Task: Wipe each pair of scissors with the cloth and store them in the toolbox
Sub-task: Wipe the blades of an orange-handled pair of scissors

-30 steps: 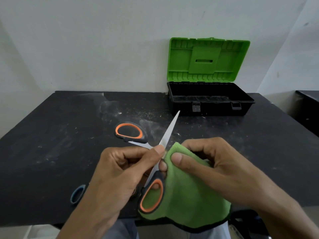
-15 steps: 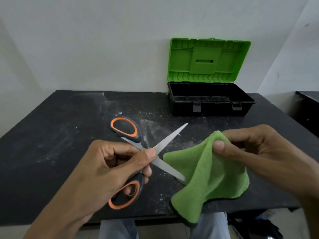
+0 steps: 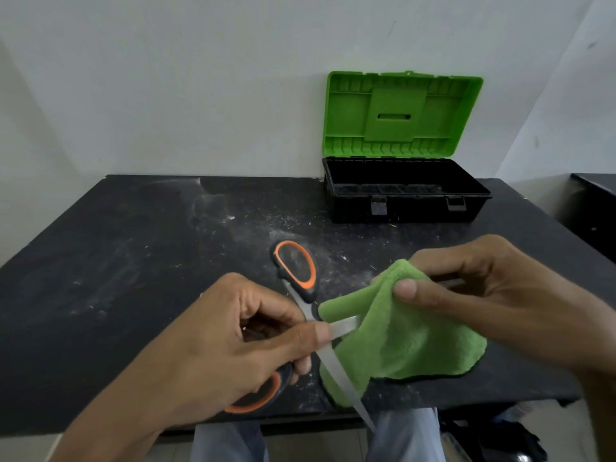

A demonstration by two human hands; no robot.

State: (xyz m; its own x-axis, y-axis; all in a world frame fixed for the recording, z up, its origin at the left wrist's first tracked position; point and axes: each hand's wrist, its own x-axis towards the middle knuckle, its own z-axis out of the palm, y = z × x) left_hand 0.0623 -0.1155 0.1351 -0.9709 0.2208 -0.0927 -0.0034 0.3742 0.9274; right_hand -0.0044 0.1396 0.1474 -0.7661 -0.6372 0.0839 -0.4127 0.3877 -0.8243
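One dusty black table (image 3: 133, 261) is being bounded behind by a white wall (image 3: 200, 95). The toolbox (image 3: 405, 208) is being kept rear right, green lid (image 3: 401, 115) raised. The orange-handled scissors (image 3: 295, 271), blades spread, are being gripped at the lower handle by the left hand (image 3: 233, 348). The green cloth (image 3: 410, 341) is being pinched around one blade by the right hand (image 3: 483, 288).

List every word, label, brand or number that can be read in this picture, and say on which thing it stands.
None: no text can be read anywhere.
The toolbox, its green lid, the scissors, the cloth and the table show no lettering, label or number.
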